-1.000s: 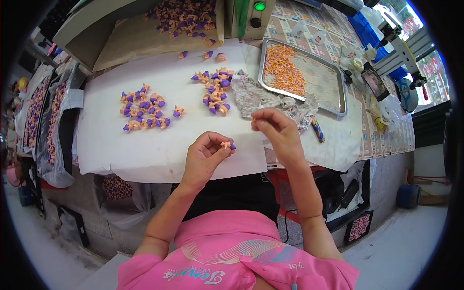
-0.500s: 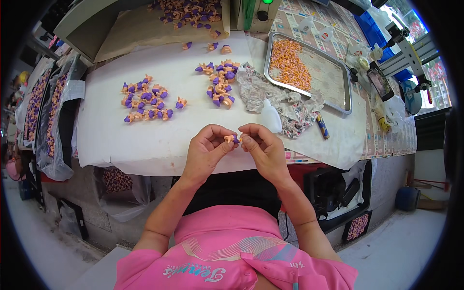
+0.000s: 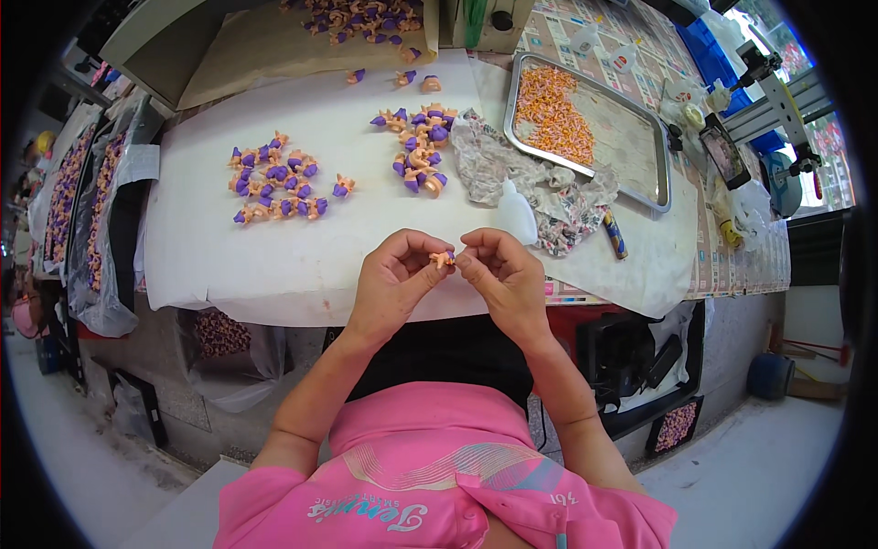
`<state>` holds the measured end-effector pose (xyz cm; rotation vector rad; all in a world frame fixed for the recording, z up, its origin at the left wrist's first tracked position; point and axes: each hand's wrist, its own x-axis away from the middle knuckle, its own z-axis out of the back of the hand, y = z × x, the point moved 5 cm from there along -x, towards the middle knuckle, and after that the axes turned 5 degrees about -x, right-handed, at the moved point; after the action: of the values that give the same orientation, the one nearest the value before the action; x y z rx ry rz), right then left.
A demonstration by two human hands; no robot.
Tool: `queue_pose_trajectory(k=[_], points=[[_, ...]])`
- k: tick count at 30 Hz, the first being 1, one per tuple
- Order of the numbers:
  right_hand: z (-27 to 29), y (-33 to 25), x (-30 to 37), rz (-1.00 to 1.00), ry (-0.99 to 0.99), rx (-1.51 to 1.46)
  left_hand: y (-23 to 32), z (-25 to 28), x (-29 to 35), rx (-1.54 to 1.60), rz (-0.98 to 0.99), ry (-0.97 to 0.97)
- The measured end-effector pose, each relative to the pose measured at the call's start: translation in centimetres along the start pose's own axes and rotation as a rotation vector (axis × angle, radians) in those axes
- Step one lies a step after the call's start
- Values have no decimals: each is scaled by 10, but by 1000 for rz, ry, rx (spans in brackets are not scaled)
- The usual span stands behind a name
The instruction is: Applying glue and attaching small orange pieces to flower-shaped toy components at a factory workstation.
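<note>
Near the table's front edge, my left hand [image 3: 389,284] pinches a small peach-and-purple plastic figurine [image 3: 443,260] between thumb and fingers. My right hand [image 3: 508,285] is closed in a pinch against the figurine's right side. Whatever sits between its fingertips is too small and covered to make out. Beyond my hands lies a white squeeze bottle [image 3: 517,220], beside a crumpled patterned cloth [image 3: 572,212]. Similar figurines form one cluster [image 3: 276,179] at the left and another cluster [image 3: 421,151] farther back in the middle.
A metal tray [image 3: 666,169] holds many small orange pieces [image 3: 553,114]. A blue-and-gold tube [image 3: 615,235] lies right of the cloth. More figurines fill an open box-like housing [image 3: 366,18] at the back. A phone [image 3: 722,156] hangs on a stand at the right.
The figurine has been turned slightly in my left fingers, showing more of its peach side. My right fingertips have shifted a little around it. The view has moved slightly.
</note>
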<state>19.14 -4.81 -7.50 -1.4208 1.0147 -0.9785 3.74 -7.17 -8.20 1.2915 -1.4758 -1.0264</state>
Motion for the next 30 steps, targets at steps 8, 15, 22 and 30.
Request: queue_pose_trajectory(k=[8, 15, 22, 30], points=[[-4, 6, 2, 19, 10, -72, -4, 2, 0, 7, -3, -8], [-4, 12, 6, 67, 72, -22, -3, 1, 4, 0, -72, -26], [-10, 12, 14, 182, 121, 75, -9, -1, 7, -26, -112, 16], [-10, 20, 18, 267, 137, 144, -15, 0, 7, -48, -150, 27]])
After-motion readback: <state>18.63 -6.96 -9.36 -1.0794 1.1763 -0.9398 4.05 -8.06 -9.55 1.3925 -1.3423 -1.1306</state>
